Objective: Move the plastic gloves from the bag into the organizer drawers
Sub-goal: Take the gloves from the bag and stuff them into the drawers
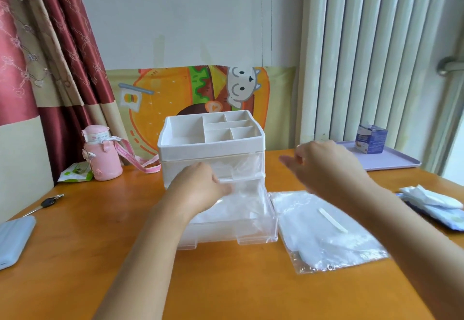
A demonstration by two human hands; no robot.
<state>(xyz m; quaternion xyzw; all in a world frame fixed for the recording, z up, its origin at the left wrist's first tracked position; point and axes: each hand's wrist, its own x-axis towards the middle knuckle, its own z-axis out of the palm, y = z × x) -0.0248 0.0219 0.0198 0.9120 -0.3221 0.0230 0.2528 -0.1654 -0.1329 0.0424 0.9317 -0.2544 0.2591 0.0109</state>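
Near right on the bench, the bag lies flat with gloves inside. Beside it the lower drawer stands pulled out, part-filled. The left hand reaches in, probably tucking; its grasp is unclear. Farther right, the right hand hovers, fingers loose and empty.

We work with one head-worn wide-angle view. It looks forward and down from above the near edge of the wooden table and faces the white wall behind it. The organizer sits close to the lens, near frame centre. The left forearm and right forearm enter from the bottom edge. The curtain at left and the white vertical ribs at right tilt in frame.
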